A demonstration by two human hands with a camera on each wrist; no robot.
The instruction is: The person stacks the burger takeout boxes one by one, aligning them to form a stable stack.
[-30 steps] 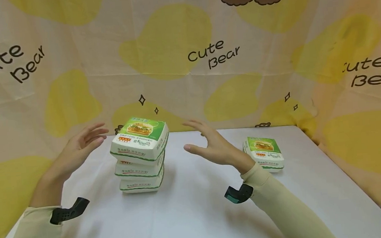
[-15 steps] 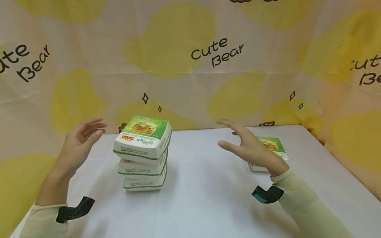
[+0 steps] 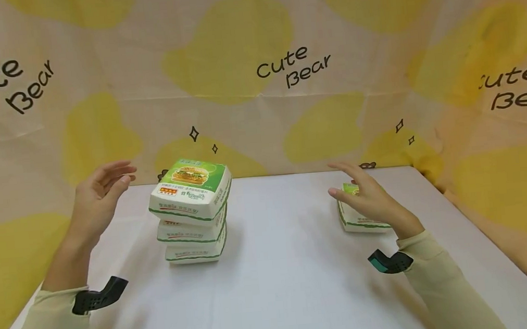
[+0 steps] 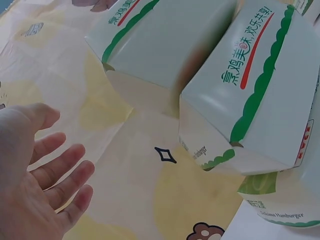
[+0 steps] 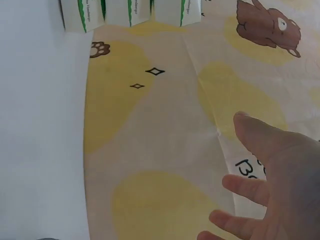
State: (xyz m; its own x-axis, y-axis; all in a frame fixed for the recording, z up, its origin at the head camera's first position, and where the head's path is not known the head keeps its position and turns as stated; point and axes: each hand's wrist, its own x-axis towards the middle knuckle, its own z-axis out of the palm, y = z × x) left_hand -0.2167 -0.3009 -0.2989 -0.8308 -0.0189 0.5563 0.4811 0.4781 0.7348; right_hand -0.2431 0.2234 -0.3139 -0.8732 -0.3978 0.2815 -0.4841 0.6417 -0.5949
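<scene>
Already leaning, the three-box stack point(image 3: 192, 212) could topple if bumped; right hand point(image 3: 372, 202), fingers spread and empty, hovers over the single box point(image 3: 358, 222).

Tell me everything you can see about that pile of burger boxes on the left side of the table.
The pile of burger boxes is three white, seemingly paperboard cartons, all closed, with wavy green trim and printed lettering; the top one's green lid shows a burger picture. They sit crookedly, the top box turned and overhanging those below. The bottom box rests on the white table, towards its back left. Nothing else touches the pile: the left hand is open beside it, apart.
</scene>
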